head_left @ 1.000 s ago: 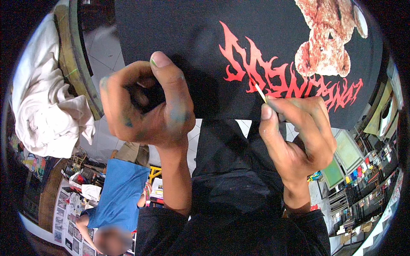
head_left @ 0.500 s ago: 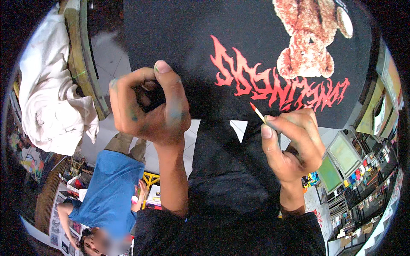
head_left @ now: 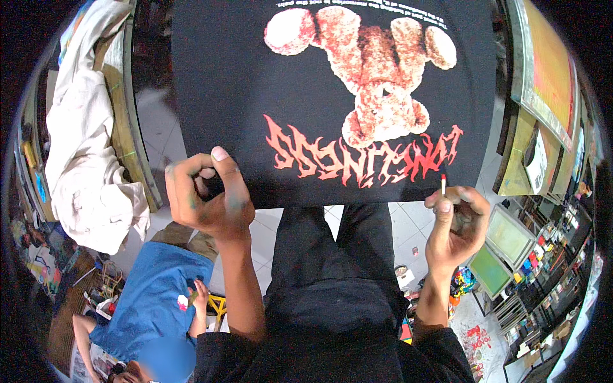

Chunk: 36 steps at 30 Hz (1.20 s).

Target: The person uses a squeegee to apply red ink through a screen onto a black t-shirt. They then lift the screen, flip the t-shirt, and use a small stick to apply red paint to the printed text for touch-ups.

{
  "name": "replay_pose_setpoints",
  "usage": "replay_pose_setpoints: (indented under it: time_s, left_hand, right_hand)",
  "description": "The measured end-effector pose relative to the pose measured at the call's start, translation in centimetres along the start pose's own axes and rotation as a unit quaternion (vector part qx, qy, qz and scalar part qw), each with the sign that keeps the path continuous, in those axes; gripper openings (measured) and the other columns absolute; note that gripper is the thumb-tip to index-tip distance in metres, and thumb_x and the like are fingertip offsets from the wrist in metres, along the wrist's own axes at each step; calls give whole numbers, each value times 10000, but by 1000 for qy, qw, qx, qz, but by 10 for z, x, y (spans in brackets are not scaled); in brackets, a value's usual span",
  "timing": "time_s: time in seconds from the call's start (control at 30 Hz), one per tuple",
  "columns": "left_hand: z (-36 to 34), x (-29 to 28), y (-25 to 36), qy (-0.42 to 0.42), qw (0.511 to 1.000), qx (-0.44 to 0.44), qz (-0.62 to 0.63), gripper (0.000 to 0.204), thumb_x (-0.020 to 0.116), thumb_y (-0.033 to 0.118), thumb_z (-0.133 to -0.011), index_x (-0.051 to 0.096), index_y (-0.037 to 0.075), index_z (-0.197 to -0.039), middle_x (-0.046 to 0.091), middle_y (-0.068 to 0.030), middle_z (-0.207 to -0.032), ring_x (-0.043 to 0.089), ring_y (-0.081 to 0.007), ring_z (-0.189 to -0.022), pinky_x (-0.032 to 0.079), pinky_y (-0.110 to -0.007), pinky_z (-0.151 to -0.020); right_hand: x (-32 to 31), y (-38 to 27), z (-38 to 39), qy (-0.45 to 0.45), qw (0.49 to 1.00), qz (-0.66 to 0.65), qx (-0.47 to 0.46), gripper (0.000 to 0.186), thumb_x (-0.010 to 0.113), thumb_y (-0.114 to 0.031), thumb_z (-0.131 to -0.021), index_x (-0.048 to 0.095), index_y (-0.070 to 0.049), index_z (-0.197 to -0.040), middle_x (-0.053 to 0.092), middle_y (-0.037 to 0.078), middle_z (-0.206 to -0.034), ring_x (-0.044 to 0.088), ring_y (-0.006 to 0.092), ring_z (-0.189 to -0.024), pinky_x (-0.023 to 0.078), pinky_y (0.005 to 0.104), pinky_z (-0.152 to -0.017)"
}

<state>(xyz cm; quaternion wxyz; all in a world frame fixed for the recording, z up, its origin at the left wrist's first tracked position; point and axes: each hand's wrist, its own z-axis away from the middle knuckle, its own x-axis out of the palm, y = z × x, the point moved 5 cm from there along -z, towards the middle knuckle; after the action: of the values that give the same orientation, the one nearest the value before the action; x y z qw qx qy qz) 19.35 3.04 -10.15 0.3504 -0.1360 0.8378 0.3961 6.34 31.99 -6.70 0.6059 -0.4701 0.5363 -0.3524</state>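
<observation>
1. Through the head view I had the right hand (head_left: 463, 223) pinching a thin pale stick (head_left: 443, 186) between thumb and forefinger, its red tip pointing away from the wearer.
2. I found that stick above the near edge of the black cloth (head_left: 223, 108), just below the right end of the red flame-shaped lettering (head_left: 383, 163); whether the tip touched the fabric I could not tell.
3. I judged the stick very light, stiff and easy to snap, so a soft pinch low on its pale shaft suited it (the red end looked wet to me, and would probably smear).
4. I saw the left hand (head_left: 214, 195) loosely curled, thumb raised beside bent fingers, over the cloth's near left corner; nothing showed in it, though I could not tell whether something was tucked inside.
5. The cloth lay flat, and I took it for soft and limp; its plain black margins seemed safer to hold than the lettering or the bear print (head_left: 383, 83).
</observation>
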Motion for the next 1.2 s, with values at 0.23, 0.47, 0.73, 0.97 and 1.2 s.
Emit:
replay_pose_setpoints:
  time_s: [0.23, 0.47, 0.73, 0.97, 1.2]
  left_hand:
    - [0, -3, 0, -4, 1000, -6, -13, 215, 760, 82, -857, 586, 60, -732, 505, 3, -671, 357, -114, -562, 271, -306, -510]
    - [2, -2, -2, 9, 998, -48, -37, 204, 776, 97, -846, 606, 74, -735, 515, 15, -674, 364, -107, -572, 280, -297, -521]
    - [0, -2, 0, 10, 998, -50, -26, 222, 759, 146, -864, 600, 68, -730, 543, 3, -679, 377, -111, -573, 289, -291, -523]
    - [6, -3, -7, -7, 996, -77, -44, 198, 753, 171, -908, 649, 43, -798, 568, 13, -727, 441, -80, -640, 338, -254, -566]
    - [4, -1, -7, 3, 997, -78, -10, 234, 769, 164, -893, 620, 38, -765, 504, 23, -675, 358, -67, -589, 268, -260, -529]
  right_hand:
    - [-20, 4, -15, -108, 987, -110, -53, 35, 608, -30, -988, 611, -1, -969, 643, 139, -840, 640, 217, -707, 502, 335, -642]
    - [-26, -2, -19, -167, 972, -121, -114, 208, 747, -133, -856, 703, 21, -989, 688, 133, -816, 683, 245, -705, 534, 363, -657]
    - [-14, 2, -27, -238, 935, -210, -157, 223, 842, -108, -823, 732, 30, -960, 721, 124, -832, 722, 251, -721, 524, 330, -618]
    - [6, 14, -33, -118, 961, -160, -190, 108, 808, -148, -874, 777, -54, -917, 619, 99, -867, 589, 212, -703, 509, 327, -647]
    - [15, 23, -28, -64, 975, -106, -185, 141, 771, -37, -891, 731, 24, -1012, 661, 164, -939, 653, 206, -747, 539, 304, -648]
